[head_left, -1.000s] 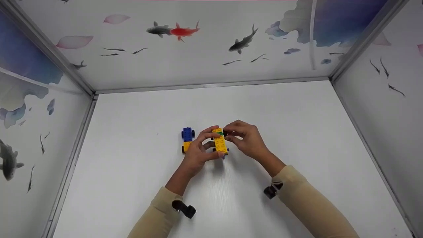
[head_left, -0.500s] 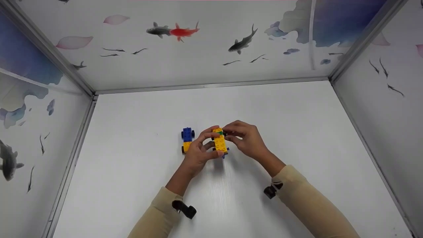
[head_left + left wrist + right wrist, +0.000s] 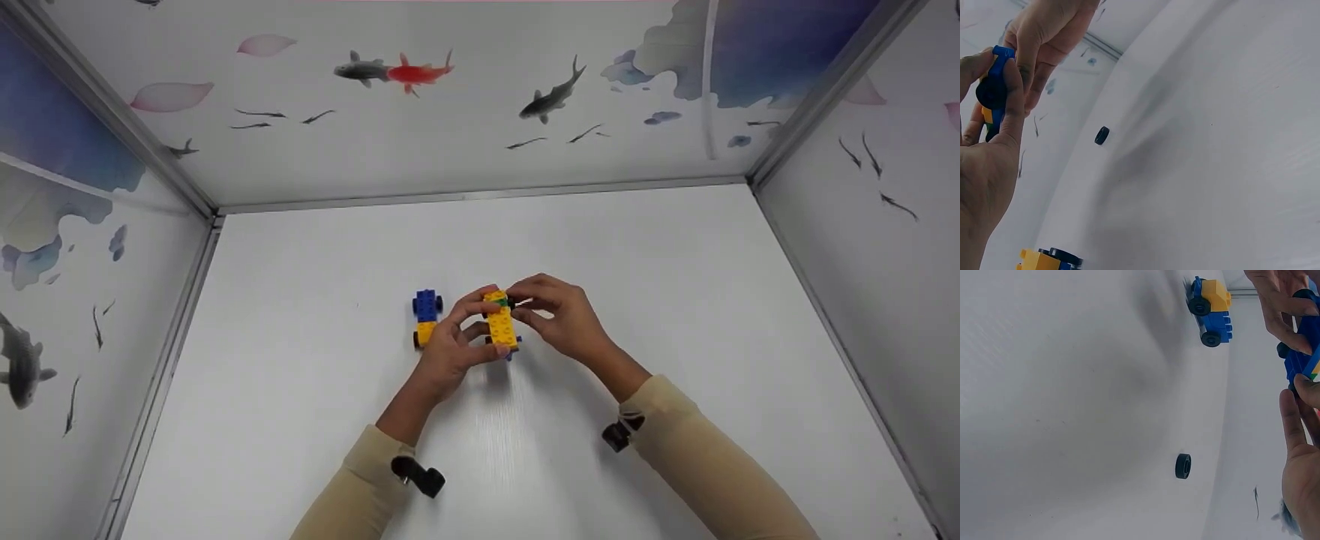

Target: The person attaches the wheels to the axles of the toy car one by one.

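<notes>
My left hand (image 3: 450, 352) holds a toy car made of building bricks (image 3: 501, 328) above the table, its thumb at the near end and fingers along the left side. The car has a studded yellow top, a green piece near the far end and a blue chassis (image 3: 998, 66). A black wheel (image 3: 992, 91) sits on it in the left wrist view. At the far right corner my right hand (image 3: 559, 315) pinches a small black wheel (image 3: 511, 302); its fingertips partly hide it. Whether that wheel is fully seated on the axle is unclear.
A second blue and yellow toy car (image 3: 427, 306) stands on the white table (image 3: 300, 360), just left of my left hand. One loose black wheel (image 3: 1183, 466) rests on its tread on the table. Printed panels (image 3: 480, 150) enclose the back and sides.
Almost nothing differs: both hands stay at the held car, with only slight movement of the right fingers at the wheel.
</notes>
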A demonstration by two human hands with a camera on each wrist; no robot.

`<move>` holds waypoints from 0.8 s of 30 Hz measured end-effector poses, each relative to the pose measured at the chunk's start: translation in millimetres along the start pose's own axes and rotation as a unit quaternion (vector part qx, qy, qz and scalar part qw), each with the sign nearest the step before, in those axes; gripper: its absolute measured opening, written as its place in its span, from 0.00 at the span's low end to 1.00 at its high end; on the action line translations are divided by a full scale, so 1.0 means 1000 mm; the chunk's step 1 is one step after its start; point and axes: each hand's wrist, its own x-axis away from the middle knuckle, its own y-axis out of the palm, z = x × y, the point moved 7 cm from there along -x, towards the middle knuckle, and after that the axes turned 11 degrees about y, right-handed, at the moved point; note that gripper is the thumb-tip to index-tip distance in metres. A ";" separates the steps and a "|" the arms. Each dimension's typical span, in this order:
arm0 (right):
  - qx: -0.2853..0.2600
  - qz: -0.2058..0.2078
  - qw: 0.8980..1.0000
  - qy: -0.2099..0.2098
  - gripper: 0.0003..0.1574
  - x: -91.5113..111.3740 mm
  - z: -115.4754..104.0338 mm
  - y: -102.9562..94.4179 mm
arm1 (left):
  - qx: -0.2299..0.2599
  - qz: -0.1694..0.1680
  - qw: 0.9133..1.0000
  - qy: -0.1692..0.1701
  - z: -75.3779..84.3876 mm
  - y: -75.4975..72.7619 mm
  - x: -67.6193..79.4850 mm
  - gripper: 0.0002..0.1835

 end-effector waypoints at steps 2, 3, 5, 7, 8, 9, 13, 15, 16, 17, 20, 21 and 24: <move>0.010 0.003 1.000 0.001 0.26 0.000 0.003 -0.001 | -0.007 -0.001 1.000 0.002 0.000 -0.001 0.000 0.29; 0.015 0.006 1.000 0.003 0.27 0.000 0.006 -0.002 | -0.011 -0.002 1.000 0.003 -0.001 -0.001 0.000 0.30; 0.021 0.013 1.000 0.014 0.28 0.000 0.013 -0.004 | -0.018 -0.004 1.000 0.007 0.000 -0.002 0.000 0.30; 0.025 0.017 0.999 0.029 0.30 0.000 0.021 -0.007 | -0.022 -0.004 1.000 0.009 0.001 -0.003 0.001 0.30; 0.029 0.019 0.999 0.037 0.30 0.000 0.024 -0.008 | -0.024 -0.003 1.000 0.009 0.001 -0.003 0.001 0.30; 0.034 0.021 0.998 0.046 0.30 0.000 0.028 -0.009 | -0.026 -0.002 1.000 0.009 0.002 -0.003 0.002 0.30; 0.078 0.028 0.993 0.079 0.29 0.000 0.039 -0.011 | -0.033 0.003 0.999 0.010 0.003 -0.004 0.002 0.30; 0.107 0.029 0.989 0.098 0.30 -0.001 0.045 -0.011 | -0.036 0.002 0.999 0.010 0.003 -0.004 0.002 0.30; 0.124 0.027 0.986 0.107 0.30 -0.001 0.048 -0.010 | -0.037 0.002 0.999 0.010 0.003 -0.004 0.002 0.30; 0.142 0.024 0.983 0.117 0.29 -0.001 0.051 -0.009 | -0.036 0.002 0.999 0.011 0.003 -0.004 0.002 0.30; 0.200 0.008 0.970 0.138 0.30 -0.002 0.057 -0.005 | -0.036 0.000 0.999 0.011 0.003 -0.004 0.001 0.30; 0.219 0.002 0.965 0.143 0.30 -0.002 0.059 -0.004 | -0.033 0.001 0.999 0.012 0.003 -0.004 0.001 0.30; 0.269 -0.014 0.951 0.149 0.30 -0.004 0.064 0.000 | -0.029 0.000 0.999 0.016 0.004 -0.005 0.000 0.31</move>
